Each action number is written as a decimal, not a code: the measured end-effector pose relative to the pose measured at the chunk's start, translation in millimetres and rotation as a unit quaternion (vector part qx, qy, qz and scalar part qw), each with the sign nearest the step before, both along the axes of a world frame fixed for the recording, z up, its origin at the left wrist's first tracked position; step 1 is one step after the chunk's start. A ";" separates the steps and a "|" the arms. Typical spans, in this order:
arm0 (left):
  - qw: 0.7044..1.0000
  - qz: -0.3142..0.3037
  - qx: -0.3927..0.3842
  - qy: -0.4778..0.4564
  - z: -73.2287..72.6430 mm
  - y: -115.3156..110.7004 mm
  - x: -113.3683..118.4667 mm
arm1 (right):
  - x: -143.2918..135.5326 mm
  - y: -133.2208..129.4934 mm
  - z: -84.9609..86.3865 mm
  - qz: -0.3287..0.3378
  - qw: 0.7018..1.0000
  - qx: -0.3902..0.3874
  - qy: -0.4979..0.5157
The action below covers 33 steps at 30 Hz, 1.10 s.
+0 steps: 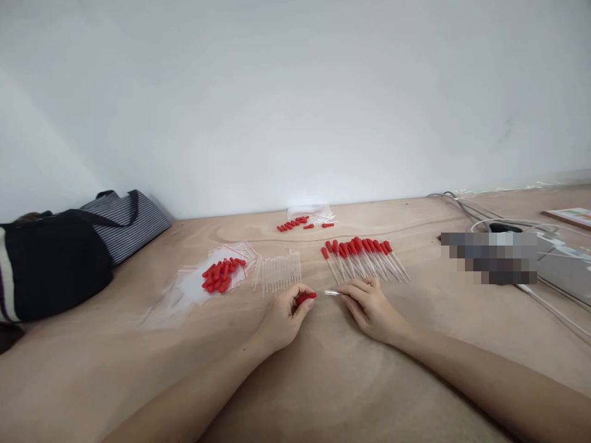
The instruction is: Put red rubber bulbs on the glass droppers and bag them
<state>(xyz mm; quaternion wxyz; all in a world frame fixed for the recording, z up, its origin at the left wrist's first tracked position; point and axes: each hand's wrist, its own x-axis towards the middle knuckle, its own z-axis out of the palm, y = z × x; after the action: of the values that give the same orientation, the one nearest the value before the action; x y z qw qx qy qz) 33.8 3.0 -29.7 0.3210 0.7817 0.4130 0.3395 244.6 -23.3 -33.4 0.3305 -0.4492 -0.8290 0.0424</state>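
Note:
Between thumb and fingers, my left hand [286,317] grips a red rubber dropper bulb [305,298], its end pointing right. My right hand [372,307] pinches a clear glass dropper tube [331,293], which points left toward the bulb; a small gap separates the two. Just beyond my left hand lies a row of clear tubes [279,271]. Past my right hand, several droppers with red bulbs [357,249] lie side by side. A pile of loose red bulbs [221,275] rests on clear zip bags [189,289] at the left.
Against the wall at the back are more red bulbs [293,223] and a clear bag [308,211] with tubes. A black bag [55,264] and a striped bag [133,224] stand at the left. Cables [489,224] and a blurred-out object [489,257] occupy the right.

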 end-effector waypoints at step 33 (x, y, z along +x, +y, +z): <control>0.960 -0.002 0.269 0.079 11.8 -13.1 2.8 | -11.9 -1.2 7.4 0.115 0.974 0.194 -0.024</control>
<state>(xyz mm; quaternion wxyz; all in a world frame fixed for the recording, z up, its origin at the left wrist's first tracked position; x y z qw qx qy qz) 36.6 -10.1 -17.9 0.0656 0.8641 0.3291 0.3750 232.7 -24.5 -26.1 0.3842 -0.2794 -0.8751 -0.0925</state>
